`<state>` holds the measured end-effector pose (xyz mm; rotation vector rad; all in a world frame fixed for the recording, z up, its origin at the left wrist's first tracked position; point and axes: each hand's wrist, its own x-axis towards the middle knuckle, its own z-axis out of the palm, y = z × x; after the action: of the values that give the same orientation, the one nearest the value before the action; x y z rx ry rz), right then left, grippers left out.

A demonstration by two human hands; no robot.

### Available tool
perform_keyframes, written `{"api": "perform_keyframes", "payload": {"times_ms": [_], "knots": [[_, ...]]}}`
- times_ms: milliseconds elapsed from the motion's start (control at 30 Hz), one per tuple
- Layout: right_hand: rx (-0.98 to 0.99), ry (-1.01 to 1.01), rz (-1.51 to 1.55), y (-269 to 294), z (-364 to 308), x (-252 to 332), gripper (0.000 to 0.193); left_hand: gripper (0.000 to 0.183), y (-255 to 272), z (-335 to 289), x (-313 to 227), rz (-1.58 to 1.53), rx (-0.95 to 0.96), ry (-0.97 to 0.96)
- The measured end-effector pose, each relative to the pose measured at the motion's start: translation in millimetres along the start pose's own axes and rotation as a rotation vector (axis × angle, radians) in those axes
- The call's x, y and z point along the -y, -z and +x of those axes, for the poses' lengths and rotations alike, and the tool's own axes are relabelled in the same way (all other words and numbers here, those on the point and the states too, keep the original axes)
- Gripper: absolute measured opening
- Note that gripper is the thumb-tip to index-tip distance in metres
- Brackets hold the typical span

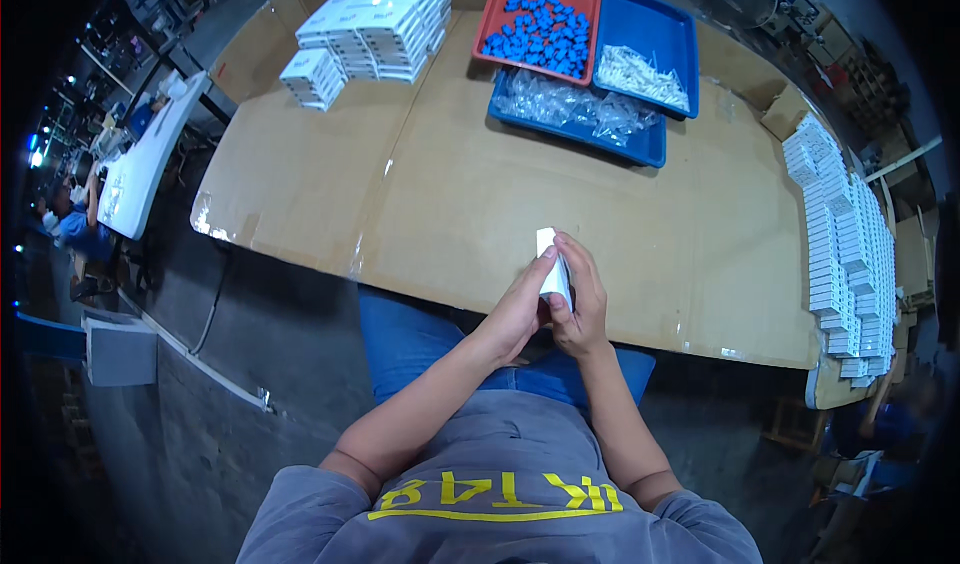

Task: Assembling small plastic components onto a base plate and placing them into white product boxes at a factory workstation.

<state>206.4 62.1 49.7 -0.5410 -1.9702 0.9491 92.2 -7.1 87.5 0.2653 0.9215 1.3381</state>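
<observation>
A small white box (556,280) stands on edge between my two hands, close to the table's near edge. My left hand (520,309) presses along its left side, with the thumb near the top. Around its right side wraps my right hand (583,299), fingers reaching over the far end and thumb low on the near end. Both hands are closed on the box and cover much of it. Whether its flaps are open or closed cannot be made out.
The table (460,204) is covered in cardboard. Stacked white boxes (375,29) stand far left; more stacks (850,244) line the right edge. At the back are a red tray (484,49) of blue pieces, a blue tray (650,14) of white sticks, and another blue tray (640,154) with clear plastic bags.
</observation>
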Motion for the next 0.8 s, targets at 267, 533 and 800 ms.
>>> {"api": "perform_keyframes", "payload": {"times_ms": [267, 533, 800], "knots": [[-0.103, 0.097, -0.075, -14, -15, -18, 0.083, 0.064, 11, 1, 8, 0.197, 0.057, -0.014], [-0.107, 0.097, -0.006, -17, -11, -20, 0.085, 0.068, 12, 2, 10, 0.239, 0.032, -0.055], [-0.101, 0.118, -0.077, -18, -20, -30, 0.087, 0.067, 12, 2, 13, 0.236, 0.022, 0.001]]}}
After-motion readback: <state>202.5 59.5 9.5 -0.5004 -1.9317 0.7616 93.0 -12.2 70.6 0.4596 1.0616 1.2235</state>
